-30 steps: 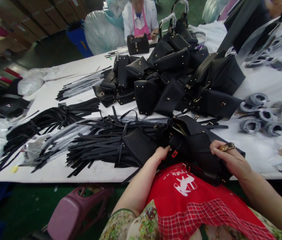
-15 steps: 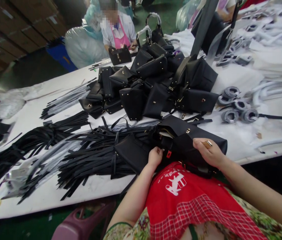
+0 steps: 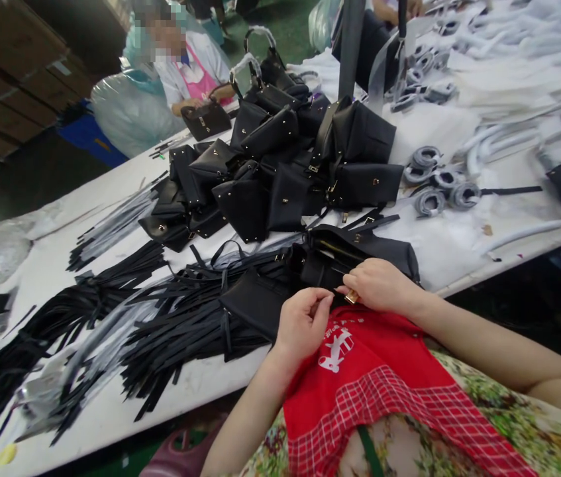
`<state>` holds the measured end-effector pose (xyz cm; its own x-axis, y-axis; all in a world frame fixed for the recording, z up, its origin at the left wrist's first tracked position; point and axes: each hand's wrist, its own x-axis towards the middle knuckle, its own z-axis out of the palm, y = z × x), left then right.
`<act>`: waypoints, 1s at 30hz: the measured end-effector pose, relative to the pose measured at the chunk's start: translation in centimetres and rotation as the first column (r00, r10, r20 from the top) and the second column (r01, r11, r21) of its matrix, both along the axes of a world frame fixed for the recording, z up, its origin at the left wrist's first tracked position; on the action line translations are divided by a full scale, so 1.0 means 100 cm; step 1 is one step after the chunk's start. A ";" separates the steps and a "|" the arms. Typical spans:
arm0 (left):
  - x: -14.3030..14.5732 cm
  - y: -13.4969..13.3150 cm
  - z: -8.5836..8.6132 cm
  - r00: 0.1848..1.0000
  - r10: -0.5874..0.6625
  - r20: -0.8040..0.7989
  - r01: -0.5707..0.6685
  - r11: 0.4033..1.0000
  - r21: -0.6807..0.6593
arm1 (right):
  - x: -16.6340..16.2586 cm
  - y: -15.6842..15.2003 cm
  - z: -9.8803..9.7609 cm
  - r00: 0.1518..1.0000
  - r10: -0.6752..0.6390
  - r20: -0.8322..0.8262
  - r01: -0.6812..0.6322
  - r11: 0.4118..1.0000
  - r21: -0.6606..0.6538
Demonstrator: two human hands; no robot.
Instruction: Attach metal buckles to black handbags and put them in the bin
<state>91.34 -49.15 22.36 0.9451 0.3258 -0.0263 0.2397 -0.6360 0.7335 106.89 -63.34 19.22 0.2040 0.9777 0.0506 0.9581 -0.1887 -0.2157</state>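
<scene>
A black handbag (image 3: 389, 252) lies on its side at the table's front edge, its mouth partly open, with yellow showing along the opening. Just in front of it, my right hand (image 3: 382, 285) is closed on a small gold-coloured metal piece (image 3: 352, 297) at its fingertips. My left hand (image 3: 304, 322) faces it, thumb and fingers pinched close to that piece. Something thin and dark shows at the left fingertips, too small to name. A black flap-like panel (image 3: 253, 301) of leather lies left of my hands. Both hands are above the red apron (image 3: 359, 358).
Black handbags (image 3: 290, 199) are heaped beyond my hands. Bundles of black straps (image 3: 175, 331) cover the white table (image 3: 201, 381) to the left. Wrapped rolls (image 3: 429, 202) lie at right. Across the table, a person in a pink apron (image 3: 201, 76) handles another black bag (image 3: 205, 119).
My right hand has moved left from the bag's side, bringing the gold piece beside my left hand. My left hand has come up towards me. The view has shifted to the right.
</scene>
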 end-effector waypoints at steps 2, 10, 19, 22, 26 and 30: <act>0.001 -0.007 0.012 0.997 -0.066 0.039 0.065 0.998 0.025 | 0.001 -0.001 -0.003 1.000 0.003 0.010 -0.003 1.000 -0.021; 0.021 -0.015 -0.009 0.975 -0.078 -0.210 0.095 0.993 0.073 | -0.001 -0.008 -0.013 0.999 0.027 -0.037 -0.030 0.996 -0.085; 0.025 -0.019 -0.043 0.953 -0.094 -0.288 -0.030 0.917 -0.399 | -0.001 -0.015 -0.024 0.962 -0.081 -0.260 0.066 0.996 -0.065; 0.019 -0.018 -0.049 0.958 -0.053 -0.284 -0.107 0.848 -0.519 | -0.004 -0.023 -0.030 0.945 -0.087 -0.315 0.094 0.996 0.006; 0.010 -0.018 -0.054 0.952 0.009 -0.306 -0.217 0.722 -0.657 | -0.013 -0.026 -0.041 0.917 -0.153 -0.368 0.148 0.988 -0.044; 0.006 -0.020 -0.052 0.943 0.017 -0.334 -0.278 0.593 -0.756 | -0.015 -0.022 -0.042 0.822 -0.137 -0.552 0.145 0.989 -0.029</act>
